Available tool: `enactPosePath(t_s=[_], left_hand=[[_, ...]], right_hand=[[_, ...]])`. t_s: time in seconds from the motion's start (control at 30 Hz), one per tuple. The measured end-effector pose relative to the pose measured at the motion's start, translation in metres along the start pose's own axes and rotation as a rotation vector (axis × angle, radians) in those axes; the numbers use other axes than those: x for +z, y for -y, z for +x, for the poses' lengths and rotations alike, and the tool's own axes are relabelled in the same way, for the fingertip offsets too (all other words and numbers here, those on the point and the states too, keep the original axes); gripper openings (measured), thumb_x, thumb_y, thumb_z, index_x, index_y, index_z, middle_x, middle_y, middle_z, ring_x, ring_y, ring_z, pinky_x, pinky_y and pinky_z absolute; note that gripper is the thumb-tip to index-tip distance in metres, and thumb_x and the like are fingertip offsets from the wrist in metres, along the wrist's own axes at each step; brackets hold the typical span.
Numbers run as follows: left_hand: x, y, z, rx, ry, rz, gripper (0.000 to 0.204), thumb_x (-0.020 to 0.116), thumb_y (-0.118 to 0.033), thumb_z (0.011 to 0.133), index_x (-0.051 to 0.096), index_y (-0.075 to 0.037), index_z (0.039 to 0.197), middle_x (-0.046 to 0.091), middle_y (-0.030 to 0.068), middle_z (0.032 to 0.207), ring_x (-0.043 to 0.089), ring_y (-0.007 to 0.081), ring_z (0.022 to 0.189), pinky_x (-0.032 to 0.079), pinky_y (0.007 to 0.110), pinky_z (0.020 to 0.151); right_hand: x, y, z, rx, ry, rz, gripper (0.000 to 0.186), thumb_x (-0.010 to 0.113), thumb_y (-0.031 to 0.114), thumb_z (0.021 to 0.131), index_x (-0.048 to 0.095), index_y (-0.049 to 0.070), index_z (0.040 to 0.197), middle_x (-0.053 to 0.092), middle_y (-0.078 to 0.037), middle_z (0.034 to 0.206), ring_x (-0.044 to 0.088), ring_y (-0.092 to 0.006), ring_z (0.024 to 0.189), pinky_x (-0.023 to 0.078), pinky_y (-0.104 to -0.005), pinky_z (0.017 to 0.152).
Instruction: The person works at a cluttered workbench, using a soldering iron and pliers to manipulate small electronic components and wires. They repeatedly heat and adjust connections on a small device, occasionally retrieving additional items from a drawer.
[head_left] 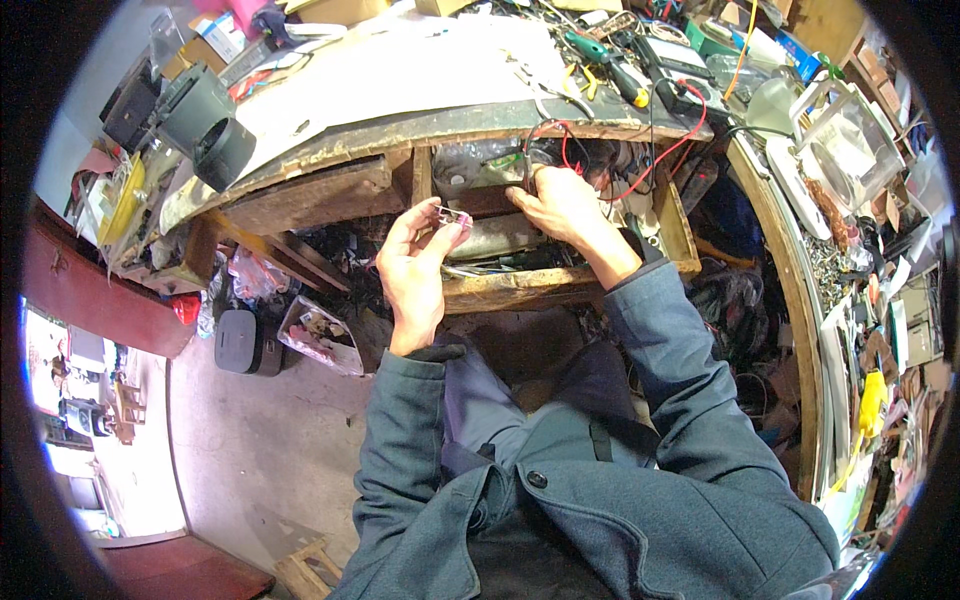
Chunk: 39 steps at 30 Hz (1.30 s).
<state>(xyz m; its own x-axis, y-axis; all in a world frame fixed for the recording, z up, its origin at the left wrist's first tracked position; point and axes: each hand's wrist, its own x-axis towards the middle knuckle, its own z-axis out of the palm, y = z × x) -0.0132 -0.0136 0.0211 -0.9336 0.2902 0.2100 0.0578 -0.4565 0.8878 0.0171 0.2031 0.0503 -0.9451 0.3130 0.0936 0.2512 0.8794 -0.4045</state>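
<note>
My left hand is raised over the front of an open wooden drawer. Its thumb and fingers pinch a small part with a pinkish body and thin pale metal pieces; the exact kind is too small to tell. My right hand reaches over the drawer, fingers curled and partly hidden. Whatever they close on, I cannot make out. Black and red test leads run down from the bench beside that hand. Inside the drawer lie a clear plastic bag and a pale cylinder.
Above the drawer, the workbench carries pliers, a green-handled screwdriver and a meter. Black plastic containers stand at the left edge. Cluttered shelving runs along the right. A box of scraps sits on the floor.
</note>
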Motion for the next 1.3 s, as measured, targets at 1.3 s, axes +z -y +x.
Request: enactPosePath(t_s=[1.3], left_hand=[[-0.001,0.003,0.002,0.124,0.032,0.019,0.033,0.070,0.013,0.085,0.059,-0.002,0.112,0.070,0.0127,0.111,0.070,0.0217,0.102,0.058,0.035,0.092]], right_hand=[[-0.011,-0.022,-0.023,0.133,-0.068,0.317,0.064,0.072,0.068,0.080,0.076,0.006,0.097,0.075,-0.015,0.085,0.074,-0.0317,0.084,0.056,-0.0432,0.077]])
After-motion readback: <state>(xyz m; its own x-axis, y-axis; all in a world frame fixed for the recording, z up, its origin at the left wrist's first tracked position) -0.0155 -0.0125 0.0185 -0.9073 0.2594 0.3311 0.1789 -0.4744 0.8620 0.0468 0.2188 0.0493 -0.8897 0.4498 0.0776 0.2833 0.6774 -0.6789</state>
